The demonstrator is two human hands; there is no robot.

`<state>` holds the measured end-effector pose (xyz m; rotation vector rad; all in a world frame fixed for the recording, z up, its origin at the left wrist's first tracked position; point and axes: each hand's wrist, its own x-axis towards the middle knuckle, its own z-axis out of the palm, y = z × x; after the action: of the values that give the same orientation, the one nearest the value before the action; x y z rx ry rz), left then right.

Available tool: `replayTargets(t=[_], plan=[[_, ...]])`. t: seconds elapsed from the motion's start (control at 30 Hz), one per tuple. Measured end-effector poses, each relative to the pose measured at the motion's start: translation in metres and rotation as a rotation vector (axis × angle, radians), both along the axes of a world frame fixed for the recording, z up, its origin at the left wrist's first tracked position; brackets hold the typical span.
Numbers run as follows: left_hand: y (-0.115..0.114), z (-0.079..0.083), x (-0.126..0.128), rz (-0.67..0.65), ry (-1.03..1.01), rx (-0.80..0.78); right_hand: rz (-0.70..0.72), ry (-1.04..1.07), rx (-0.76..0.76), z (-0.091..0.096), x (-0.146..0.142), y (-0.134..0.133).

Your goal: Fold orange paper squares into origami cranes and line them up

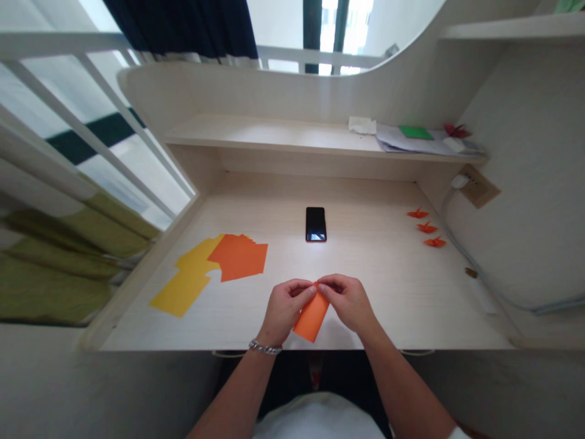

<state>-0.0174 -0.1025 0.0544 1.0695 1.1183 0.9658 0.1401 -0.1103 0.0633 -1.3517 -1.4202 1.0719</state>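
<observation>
An orange piece of paper (312,318), narrow and seemingly folded, is held above the desk's front edge. My left hand (286,306) pinches its upper left side between thumb and fingers; a chain bracelet circles that wrist. From the other side, my right hand (350,300) grips the upper right corner, and the two sets of fingertips nearly meet at the top. The paper's lower end hangs free and slants down to the left. My fingers hide part of its top edge.
Orange sheets (240,257) overlap yellow sheets (183,292) on the left of the desk. Beyond my hands lies a black phone (315,224). Three folded orange paper cranes (426,227) stand in a row at right, near a grey cable (470,259). A shelf (274,133) runs along the back.
</observation>
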Motion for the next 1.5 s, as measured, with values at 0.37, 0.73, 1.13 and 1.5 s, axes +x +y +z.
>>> replayTargets(t=[0.37,0.73,1.13,1.5], plan=[[0.0,-0.008,0.005,0.085,0.018,0.038,-0.132,0.273,-0.085,-0.015,0.0,0.004],[-0.005,-0.01,0.014,0.194,0.044,0.112,-0.289,0.559,-0.157,-0.014,0.004,0.006],[-0.005,-0.009,0.018,0.26,0.061,0.139,-0.212,0.503,-0.177,-0.023,-0.001,0.003],[-0.003,-0.008,0.016,0.157,-0.141,-0.037,-0.154,0.627,-0.258,-0.022,-0.003,-0.001]])
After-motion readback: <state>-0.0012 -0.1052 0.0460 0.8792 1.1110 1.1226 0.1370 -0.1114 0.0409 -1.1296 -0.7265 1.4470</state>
